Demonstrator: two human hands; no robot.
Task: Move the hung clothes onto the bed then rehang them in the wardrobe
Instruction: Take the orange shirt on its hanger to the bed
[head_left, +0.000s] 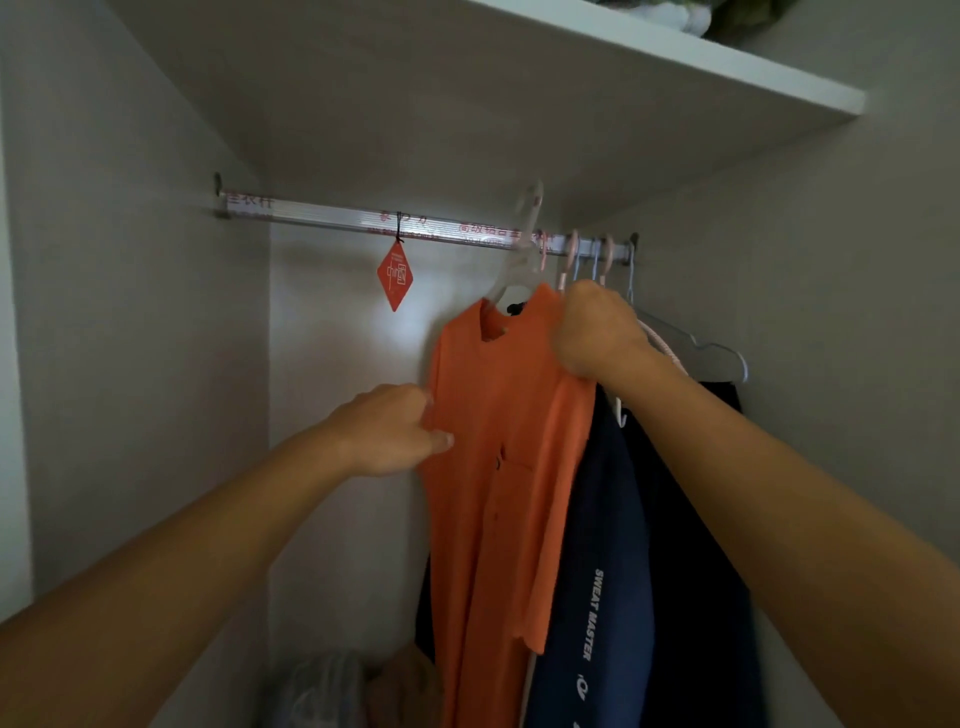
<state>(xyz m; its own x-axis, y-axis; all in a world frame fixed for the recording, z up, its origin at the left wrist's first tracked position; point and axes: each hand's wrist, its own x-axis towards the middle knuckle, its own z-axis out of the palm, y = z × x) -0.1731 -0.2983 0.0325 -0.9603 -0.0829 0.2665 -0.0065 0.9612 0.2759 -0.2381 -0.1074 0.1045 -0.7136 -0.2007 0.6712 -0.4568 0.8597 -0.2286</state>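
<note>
The left hand (387, 428) is pinched onto the side of the orange shirt (498, 467) and the right hand (592, 327) is curled round its shoulder below the rail (415, 223), so it's probably best lifted by the clear hanger (519, 260), being light, floppy stuff.

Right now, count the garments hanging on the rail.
3 that show: the orange shirt on the left, held by both hands; the navy garment beside it; a darker one furthest right. More may hang hidden behind them.
</note>
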